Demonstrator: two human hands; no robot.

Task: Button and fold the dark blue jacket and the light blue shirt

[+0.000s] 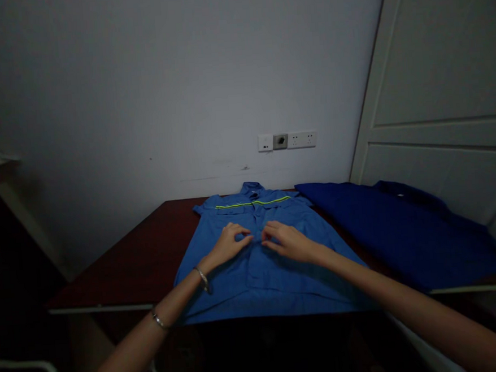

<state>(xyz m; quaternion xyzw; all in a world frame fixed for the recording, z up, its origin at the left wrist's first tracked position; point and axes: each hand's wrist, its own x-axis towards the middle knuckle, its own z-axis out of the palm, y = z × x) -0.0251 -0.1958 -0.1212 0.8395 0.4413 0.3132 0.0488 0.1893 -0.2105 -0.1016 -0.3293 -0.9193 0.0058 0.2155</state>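
In the head view, a small pale label (pixel 400 195) inside the darker blue garment (pixel 374 239) is too small to read, as are the markings on the row of wall plates (pixel 301 140). The light blue shirt (pixel 233 277) lies front up on the worktop (pixel 150 249), its collar (pixel 251 188) toward the far edge by the wall and its hem just over the near edge; its long axis runs between those edges. The darker garment lies at the right end of the worktop.

There are two garments, one yellow stripe (pixel 231 206) across the shirt's chest and two bracelets on the left arm. The left hand (pixel 230 245) and right hand (pixel 295 245) are over the shirt's middle, near each other, fingers curled toward thumbs; whether they pinch cloth, I cannot tell.
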